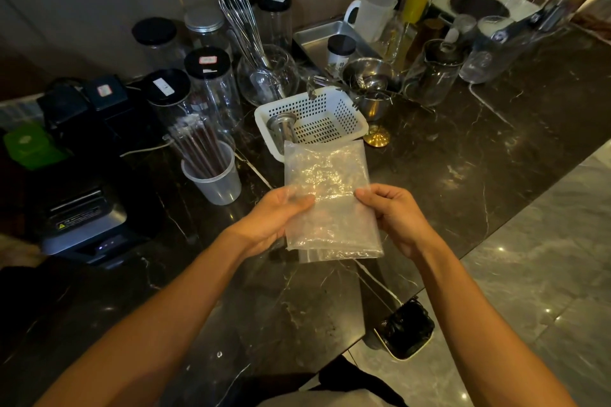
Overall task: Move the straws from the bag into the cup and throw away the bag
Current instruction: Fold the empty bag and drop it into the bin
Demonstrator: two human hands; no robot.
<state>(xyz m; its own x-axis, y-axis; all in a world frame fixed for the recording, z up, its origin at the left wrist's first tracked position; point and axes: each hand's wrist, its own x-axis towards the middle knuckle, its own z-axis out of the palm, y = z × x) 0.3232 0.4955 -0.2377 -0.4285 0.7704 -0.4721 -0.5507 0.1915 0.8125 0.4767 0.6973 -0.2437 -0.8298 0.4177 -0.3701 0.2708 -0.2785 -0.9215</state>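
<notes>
A clear, crinkled plastic bag [330, 188] is held flat above the dark marble counter, with nothing visible inside it. My left hand [274, 218] pinches its left edge and my right hand [393, 211] pinches its right edge, thumbs on top. To the left stands a translucent plastic cup [218, 185] on the counter, and a bundle of dark wrapped straws [198, 149] leans in it, tips pointing up and left.
A white perforated basket [344, 116] with a metal strainer sits just beyond the bag. Glass jars [211, 82], a whisk, metal bowls and a tray crowd the back. Black machines [82, 208] stand at left. A bin with a black liner [405, 329] sits on the floor below the counter edge.
</notes>
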